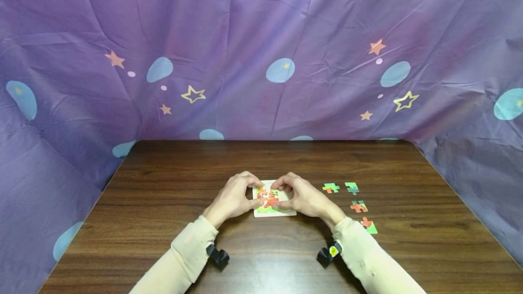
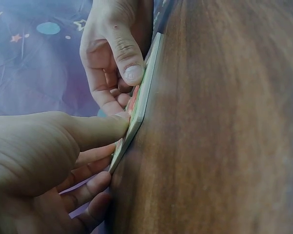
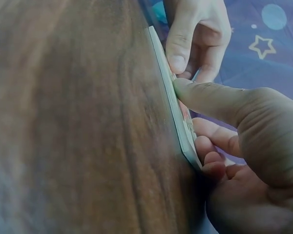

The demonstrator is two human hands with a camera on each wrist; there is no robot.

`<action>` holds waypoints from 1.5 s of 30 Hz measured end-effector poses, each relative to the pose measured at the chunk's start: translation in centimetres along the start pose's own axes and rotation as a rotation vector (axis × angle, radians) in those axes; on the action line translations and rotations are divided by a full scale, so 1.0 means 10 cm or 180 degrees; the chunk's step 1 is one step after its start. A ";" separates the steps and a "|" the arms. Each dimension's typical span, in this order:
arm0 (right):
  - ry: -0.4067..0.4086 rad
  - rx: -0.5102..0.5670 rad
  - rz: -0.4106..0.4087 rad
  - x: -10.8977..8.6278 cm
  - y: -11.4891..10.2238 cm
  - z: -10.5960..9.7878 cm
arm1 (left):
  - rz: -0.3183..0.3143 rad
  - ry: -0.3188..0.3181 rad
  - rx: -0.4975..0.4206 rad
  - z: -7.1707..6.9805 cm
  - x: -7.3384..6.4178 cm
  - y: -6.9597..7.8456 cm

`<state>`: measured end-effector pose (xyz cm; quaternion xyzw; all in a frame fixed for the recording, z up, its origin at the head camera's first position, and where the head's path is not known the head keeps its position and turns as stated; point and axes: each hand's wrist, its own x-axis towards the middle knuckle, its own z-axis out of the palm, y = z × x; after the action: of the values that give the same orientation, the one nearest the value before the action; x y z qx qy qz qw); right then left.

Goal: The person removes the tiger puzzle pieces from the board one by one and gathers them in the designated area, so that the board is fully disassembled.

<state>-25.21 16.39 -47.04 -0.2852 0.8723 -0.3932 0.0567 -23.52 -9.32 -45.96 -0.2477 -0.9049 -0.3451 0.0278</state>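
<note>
A small jigsaw puzzle board (image 1: pixel 289 211) with a pale frame lies flat on the wooden table, orange and green pieces (image 1: pixel 267 201) filling its left and middle part. At its left side my left hand (image 1: pixel 234 196) holds the board, thumb on the pieces near the front and fingers by the far left edge. My right hand (image 1: pixel 304 196) reaches over from the right, its thumb and curled forefinger on a piece around the board's middle. That piece is mostly hidden by the fingers. In the right wrist view, both thumbs (image 3: pixel 200 97) come close together over the board's front edge.
Several loose puzzle pieces lie to the right: a green and orange one (image 1: pixel 331 188), a green and teal one (image 1: pixel 352 188), an orange and teal one (image 1: pixel 359 207), and an orange and green one (image 1: pixel 369 226) beside the right sleeve. A purple curtain (image 1: pixel 261 49) hangs behind the table (image 1: pixel 171 171).
</note>
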 end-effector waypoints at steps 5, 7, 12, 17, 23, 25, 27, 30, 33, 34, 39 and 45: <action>-0.0016 0.0114 0.0033 0.00 0.02 0.01 | 0.0057 0.0037 -0.0048 0.04 0.03 -0.08; -0.0021 0.0154 0.0035 0.01 0.03 0.01 | 0.0121 0.0086 -0.0058 0.11 0.06 -0.21; -0.0033 0.0258 0.0080 0.02 0.02 0.02 | 0.0255 0.0180 0.0016 0.31 0.17 -0.55; -0.0022 0.0313 0.0114 0.03 0.01 0.02 | 0.0092 0.0090 -0.0061 0.12 0.09 -0.24; 0.0014 0.0391 0.0092 0.05 -0.01 0.01 | -0.0015 -0.0006 0.0061 -0.02 0.02 0.02; 0.0018 0.0404 0.0068 0.05 0.00 0.01 | -0.0012 -0.0011 0.0073 -0.02 0.02 0.02; 0.0018 0.0407 0.0061 0.05 0.00 0.01 | -0.0031 -0.0013 0.0036 -0.02 0.02 0.02; 0.0031 0.0393 0.0077 0.04 0.00 0.02 | -0.0058 -0.0030 -0.0048 -0.01 0.02 0.00; 0.0025 0.0398 0.0140 0.03 0.00 0.04 | -0.0001 -0.0002 -0.0112 0.00 0.02 -0.03; 0.0023 0.0401 0.0159 0.03 0.00 0.04 | 0.0014 0.0009 -0.0124 0.00 0.01 -0.04; 0.0038 0.0407 0.0164 0.03 0.01 0.05 | 0.0011 0.0107 -0.0059 0.02 0.02 -0.04; 0.0115 0.0435 0.0100 0.05 -0.02 0.03 | -0.0138 0.0121 -0.0031 0.00 0.06 0.00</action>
<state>-25.41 15.81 -47.09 -0.2597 0.8486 -0.4561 0.0664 -24.06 -9.01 -45.80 -0.2215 -0.9077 -0.3546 0.0364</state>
